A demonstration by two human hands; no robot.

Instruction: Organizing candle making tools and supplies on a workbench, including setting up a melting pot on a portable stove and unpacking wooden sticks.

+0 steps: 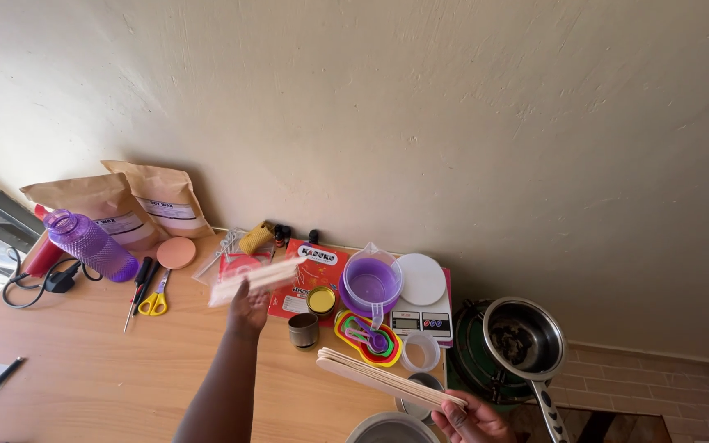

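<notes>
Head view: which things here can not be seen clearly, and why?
- Sticks in the left hand: motion blur, count unclear.
- Right hand: cut off by the bottom edge; holds a bundle of flat wooden sticks.
- Metal bowl: cut off by the bottom edge.
- Pan: dark contents too small to identify.

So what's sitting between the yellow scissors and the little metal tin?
In the head view, the person's left hand, gripping a blurred bundle of wooden sticks, lies between the yellow scissors and the metal tin.

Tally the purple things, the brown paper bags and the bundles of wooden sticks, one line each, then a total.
Purple things: 2, bottle and measuring jug
Brown paper bags: 2
Stick bundles: 2, left hand's, right hand's
Total: 6
</notes>
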